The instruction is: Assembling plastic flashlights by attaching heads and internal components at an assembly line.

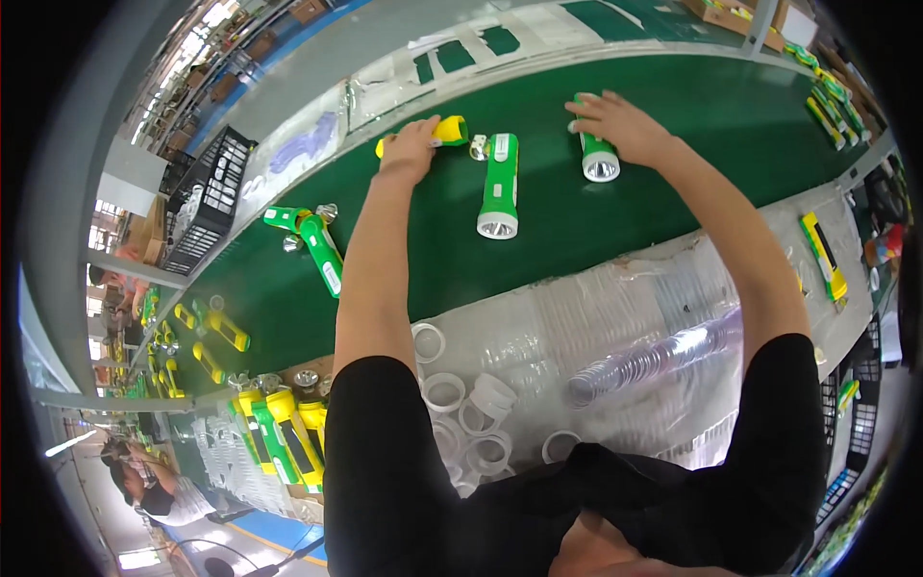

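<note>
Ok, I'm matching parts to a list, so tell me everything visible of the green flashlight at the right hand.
The green flashlight has a plastic-looking body and a wider head with a white rim around a shiny, silvery reflector. Its head points toward the person, its tail away. The right hand reaches across it, hiding much of the body. It is over the green work surface; whether it is lit is unclear.

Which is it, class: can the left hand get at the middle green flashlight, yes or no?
Probably yes: the middle green flashlight lies close by, nothing tall between, but the left hand would likely need to release the yellow flashlight first.
</note>
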A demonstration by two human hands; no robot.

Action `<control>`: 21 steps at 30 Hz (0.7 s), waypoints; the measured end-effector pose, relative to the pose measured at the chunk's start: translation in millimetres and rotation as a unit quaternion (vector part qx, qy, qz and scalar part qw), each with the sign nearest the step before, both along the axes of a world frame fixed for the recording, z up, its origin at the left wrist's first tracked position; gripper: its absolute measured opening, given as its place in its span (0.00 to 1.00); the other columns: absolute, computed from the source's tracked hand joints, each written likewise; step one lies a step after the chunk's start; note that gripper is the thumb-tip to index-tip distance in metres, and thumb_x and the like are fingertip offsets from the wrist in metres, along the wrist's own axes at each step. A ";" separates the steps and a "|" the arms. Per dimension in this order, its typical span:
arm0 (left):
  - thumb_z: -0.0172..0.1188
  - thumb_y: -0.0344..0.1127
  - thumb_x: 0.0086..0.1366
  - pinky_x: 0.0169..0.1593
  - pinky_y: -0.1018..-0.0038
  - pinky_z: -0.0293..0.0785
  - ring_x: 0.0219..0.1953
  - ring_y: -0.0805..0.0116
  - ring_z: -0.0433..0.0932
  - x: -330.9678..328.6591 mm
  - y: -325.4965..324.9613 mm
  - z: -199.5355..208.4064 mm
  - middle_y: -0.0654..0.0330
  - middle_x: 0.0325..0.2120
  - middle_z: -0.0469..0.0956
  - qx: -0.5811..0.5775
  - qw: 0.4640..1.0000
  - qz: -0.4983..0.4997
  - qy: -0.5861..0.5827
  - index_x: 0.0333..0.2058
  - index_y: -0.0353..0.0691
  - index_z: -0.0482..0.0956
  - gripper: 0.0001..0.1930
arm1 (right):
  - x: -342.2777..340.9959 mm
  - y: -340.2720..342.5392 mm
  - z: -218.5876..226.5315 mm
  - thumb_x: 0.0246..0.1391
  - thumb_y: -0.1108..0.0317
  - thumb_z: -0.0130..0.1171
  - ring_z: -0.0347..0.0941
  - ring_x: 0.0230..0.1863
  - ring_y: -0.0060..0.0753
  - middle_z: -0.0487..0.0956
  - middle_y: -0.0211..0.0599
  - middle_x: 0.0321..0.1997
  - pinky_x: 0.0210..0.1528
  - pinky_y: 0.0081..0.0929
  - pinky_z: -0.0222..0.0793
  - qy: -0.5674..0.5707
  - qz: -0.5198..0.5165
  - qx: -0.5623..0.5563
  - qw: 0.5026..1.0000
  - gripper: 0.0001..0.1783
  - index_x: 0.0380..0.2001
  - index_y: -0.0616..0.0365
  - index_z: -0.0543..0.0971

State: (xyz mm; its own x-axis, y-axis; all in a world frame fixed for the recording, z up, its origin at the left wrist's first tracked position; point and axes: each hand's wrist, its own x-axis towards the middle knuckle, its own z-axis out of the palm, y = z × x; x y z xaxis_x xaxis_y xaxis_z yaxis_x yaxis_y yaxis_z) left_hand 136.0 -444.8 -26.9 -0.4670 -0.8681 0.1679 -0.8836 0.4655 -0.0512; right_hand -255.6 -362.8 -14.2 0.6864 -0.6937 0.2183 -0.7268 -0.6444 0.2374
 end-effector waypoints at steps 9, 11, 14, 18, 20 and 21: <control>0.69 0.41 0.54 0.46 0.61 0.72 0.43 0.55 0.77 -34.0 149.7 78.3 0.54 0.38 0.78 -0.148 0.960 -0.136 0.195 0.56 0.41 0.70 0.31 | 93.4 161.5 49.4 0.58 0.63 0.63 0.78 0.45 0.35 0.80 0.44 0.43 0.47 0.30 0.74 -0.509 -0.066 0.238 0.825 0.19 0.47 0.64 0.76; 0.72 0.41 0.51 0.40 0.63 0.75 0.36 0.53 0.78 -61.4 217.5 96.6 0.51 0.34 0.78 -0.110 0.937 -0.150 0.295 0.52 0.37 0.73 0.31 | 117.0 195.9 60.9 0.57 0.58 0.66 0.76 0.49 0.31 0.79 0.44 0.46 0.49 0.31 0.73 -0.603 -0.057 0.266 0.750 0.28 0.51 0.68 0.73; 0.73 0.41 0.51 0.39 0.64 0.76 0.36 0.56 0.79 -83.7 312.6 102.8 0.53 0.35 0.79 -0.033 0.917 -0.203 0.342 0.50 0.35 0.74 0.30 | 126.7 251.7 69.2 0.57 0.61 0.65 0.73 0.52 0.30 0.76 0.41 0.51 0.55 0.29 0.68 -0.753 0.017 0.329 0.570 0.33 0.58 0.67 0.66; 0.67 0.47 0.60 0.43 0.66 0.76 0.44 0.63 0.79 -61.9 377.7 91.3 0.54 0.43 0.79 0.187 0.867 -0.079 0.456 0.53 0.32 0.71 0.29 | 128.3 347.4 67.3 0.54 0.58 0.64 0.74 0.48 0.32 0.76 0.42 0.49 0.53 0.31 0.69 -0.772 -0.012 0.357 0.526 0.34 0.58 0.65 0.66; 0.59 0.53 0.65 0.46 0.66 0.76 0.48 0.63 0.77 -70.7 389.9 80.0 0.53 0.48 0.77 0.299 0.757 -0.077 0.576 0.56 0.32 0.68 0.32 | 121.1 381.4 58.6 0.51 0.56 0.64 0.75 0.47 0.33 0.76 0.42 0.47 0.51 0.32 0.69 -0.762 0.008 0.420 0.492 0.36 0.58 0.65 0.66; 0.51 0.59 0.69 0.50 0.65 0.75 0.53 0.62 0.75 -78.4 397.1 74.9 0.51 0.53 0.75 0.395 0.620 -0.075 0.674 0.59 0.31 0.65 0.35 | 120.5 399.0 54.5 0.49 0.53 0.64 0.75 0.45 0.34 0.76 0.43 0.46 0.50 0.33 0.70 -0.751 0.032 0.478 0.455 0.38 0.58 0.64 0.67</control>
State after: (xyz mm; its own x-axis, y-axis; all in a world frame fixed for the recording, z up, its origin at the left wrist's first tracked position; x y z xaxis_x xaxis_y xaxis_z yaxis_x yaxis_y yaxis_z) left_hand 57.6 -47.7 48.0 -0.4496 -0.8922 0.0432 0.1795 -0.0429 0.9828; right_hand -135.1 36.2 40.3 0.2872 -0.9532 0.0941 0.4204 0.0372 -0.9066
